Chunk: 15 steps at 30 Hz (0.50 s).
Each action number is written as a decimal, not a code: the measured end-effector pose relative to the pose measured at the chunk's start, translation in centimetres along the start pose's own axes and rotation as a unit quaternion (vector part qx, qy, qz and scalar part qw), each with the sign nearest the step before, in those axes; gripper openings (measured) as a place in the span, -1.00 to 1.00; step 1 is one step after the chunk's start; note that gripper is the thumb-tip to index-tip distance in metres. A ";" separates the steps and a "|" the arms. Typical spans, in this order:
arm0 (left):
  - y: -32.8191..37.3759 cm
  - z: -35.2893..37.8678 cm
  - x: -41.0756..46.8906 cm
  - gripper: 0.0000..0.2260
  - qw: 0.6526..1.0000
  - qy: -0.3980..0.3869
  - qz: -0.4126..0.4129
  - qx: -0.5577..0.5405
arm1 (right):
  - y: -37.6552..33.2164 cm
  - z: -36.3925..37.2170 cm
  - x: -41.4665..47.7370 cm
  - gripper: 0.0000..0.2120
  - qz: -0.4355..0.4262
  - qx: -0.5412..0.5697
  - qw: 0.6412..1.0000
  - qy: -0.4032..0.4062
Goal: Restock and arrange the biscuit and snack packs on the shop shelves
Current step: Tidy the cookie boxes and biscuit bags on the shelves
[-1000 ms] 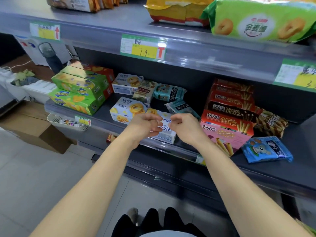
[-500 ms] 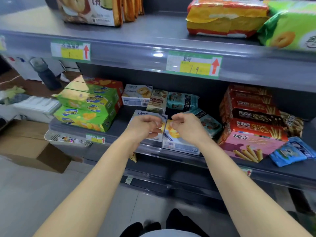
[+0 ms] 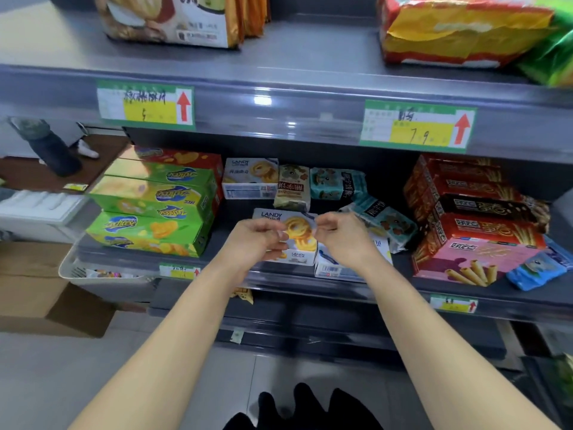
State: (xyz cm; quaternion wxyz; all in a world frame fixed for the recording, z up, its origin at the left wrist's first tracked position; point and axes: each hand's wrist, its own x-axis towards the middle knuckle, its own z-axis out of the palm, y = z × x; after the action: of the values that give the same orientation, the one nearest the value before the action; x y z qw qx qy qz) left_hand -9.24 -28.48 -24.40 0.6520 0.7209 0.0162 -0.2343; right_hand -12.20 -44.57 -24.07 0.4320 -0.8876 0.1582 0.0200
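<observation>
Head view: clamped on LANDY box with fingers of left hand and right hand; could tip it toward 6 o'clock off shelf lip if released unevenly.

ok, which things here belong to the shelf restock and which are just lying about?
Job:
- white cardboard LANDY cookie box, upright at the shelf front
- green cardboard cracker boxes, stacked
- red and pink wafer-roll boxes
- teal foil snack packs

Lying about:
- brown cardboard carton on the floor
- white plastic basket
- dark bottle
</observation>
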 end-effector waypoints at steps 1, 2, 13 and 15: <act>0.0 -0.1 0.2 -0.88 1.000 -0.002 0.000 -0.001 | 0.0 0.0 0.1 -0.69 0.003 0.001 1.000 0.002; 0.1 -0.1 0.4 -0.88 1.000 -0.003 0.000 -0.002 | -0.1 0.1 0.2 -0.69 0.006 0.002 1.000 0.004; 0.5 0.2 1.5 -0.83 1.000 0.013 -0.011 -0.006 | 0.4 -0.1 2.1 -0.69 -0.005 0.013 1.000 -0.014; 0.6 0.1 1.4 -0.83 1.000 0.028 -0.009 -0.012 | 0.2 0.0 2.5 -0.70 -0.016 0.017 0.999 -0.023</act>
State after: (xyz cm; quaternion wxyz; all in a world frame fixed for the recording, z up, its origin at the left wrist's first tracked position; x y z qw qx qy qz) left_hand -7.80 -29.02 -24.32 0.6581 0.7189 0.0433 -0.2197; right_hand -9.92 -45.35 -24.62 0.4512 -0.8817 0.1344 0.0311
